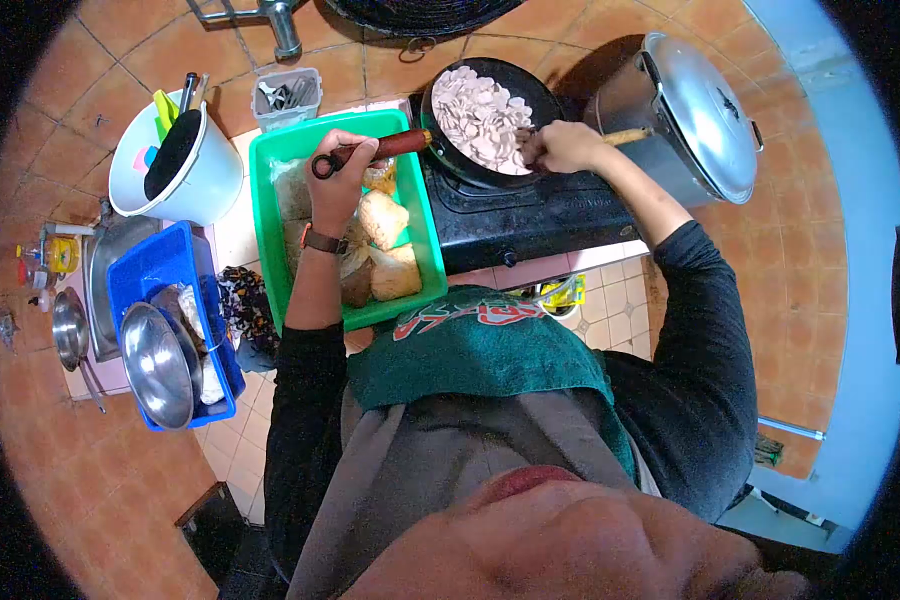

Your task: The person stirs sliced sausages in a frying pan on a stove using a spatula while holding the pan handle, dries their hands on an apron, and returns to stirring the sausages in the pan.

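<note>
My left hand (342, 170) is closed round the dark red handle (400, 143) of a black frying pan (545, 95). Pale, thin round slices (480, 115) fill much of the pan, which sits on a black gas stove (500, 225). At the pan's right side, my right hand (570, 147) grips a wooden-handled utensil (625, 135); its working end is hidden by the hand and the slices. Under my left forearm stands a green tub (425, 265) with several filled plastic bags (382, 220) in it.
A large lidded metal pot (670, 130) stands right of the stove. To the left are a white bucket (210, 175) with utensils, a blue basin (205, 260) holding a metal bowl (157, 365), and a small clear container (288, 95). A faucet (285, 30) sticks out at the top left.
</note>
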A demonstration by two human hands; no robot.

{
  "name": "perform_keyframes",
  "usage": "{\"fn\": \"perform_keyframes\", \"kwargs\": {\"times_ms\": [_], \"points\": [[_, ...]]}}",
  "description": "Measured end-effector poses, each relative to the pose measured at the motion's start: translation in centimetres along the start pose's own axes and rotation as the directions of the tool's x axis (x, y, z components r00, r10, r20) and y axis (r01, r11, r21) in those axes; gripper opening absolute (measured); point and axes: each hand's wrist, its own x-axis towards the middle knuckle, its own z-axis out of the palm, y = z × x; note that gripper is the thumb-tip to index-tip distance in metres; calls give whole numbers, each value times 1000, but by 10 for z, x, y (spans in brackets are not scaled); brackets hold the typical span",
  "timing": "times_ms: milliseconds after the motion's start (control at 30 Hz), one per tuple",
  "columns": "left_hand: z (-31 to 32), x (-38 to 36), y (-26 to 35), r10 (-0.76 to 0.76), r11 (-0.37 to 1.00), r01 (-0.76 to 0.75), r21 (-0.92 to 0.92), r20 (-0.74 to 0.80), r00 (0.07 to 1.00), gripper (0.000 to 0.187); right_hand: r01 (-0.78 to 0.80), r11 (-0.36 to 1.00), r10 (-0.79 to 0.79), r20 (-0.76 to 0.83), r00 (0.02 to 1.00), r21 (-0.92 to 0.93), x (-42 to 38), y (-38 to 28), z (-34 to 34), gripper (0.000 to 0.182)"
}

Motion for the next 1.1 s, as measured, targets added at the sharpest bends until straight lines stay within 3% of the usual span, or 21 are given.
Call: {"fn": "perform_keyframes", "kwargs": {"times_ms": [33,133,167,333,433,500,600,633,767,833,900,967,1000,1033,1067,1100], "points": [[0,0,2,2,1000,-2,4,13,1000,10,-47,996,44,35,998,81,-9,-20,-12,31],[-2,1,9,5,999,-8,51,51,999,10,-46,943,76,-78,994,329,0,-47,-3,33],[-4,0,11,4,996,-11,94,76,997,10,-111,938,145,-83,986,329,16,-44,11,33],[-4,0,10,-7,999,4,47,81,997,11,-104,881,228,-221,948,462,67,-35,35,31],[-4,-1,14,-41,998,37,46,81,996,11,-96,777,264,-184,947,622,74,-18,35,32],[-4,-1,13,-58,997,53,58,90,994,11,-80,782,276,-228,934,618,87,7,45,34],[-7,-2,9,-31,994,20,108,99,995,11,-167,530,372,-50,927,831,73,20,30,26],[-6,-2,11,-49,995,40,93,91,995,11,-131,438,238,26,971,890,49,19,9,24],[-5,-3,12,-70,995,64,82,82,994,11,-211,620,303,18,953,756,16,45,-22,28],[-5,-2,9,-58,996,52,72,77,995,11,-144,776,198,-20,980,614,-6,53,-39,29],[-5,-2,8,-48,997,44,61,73,996,12,-186,862,159,97,983,472,-22,39,-52,26],[-5,0,7,-60,995,54,89,64,996,12,-99,935,36,186,982,340,-23,14,-47,28],[-4,0,6,-59,995,53,88,67,996,12,53,982,-81,151,985,181,-10,9,-31,32],[-4,0,4,-53,997,48,68,63,997,11,69,989,-95,208,973,133,6,4,-13,33],[-4,1,3,-45,998,43,49,55,997,11,-32,974,-12,189,982,226,-2,-33,-25,29],[-5,2,2,-45,998,43,50,54,998,11,5,975,-30,113,993,220,23,-31,-1,28]]}}
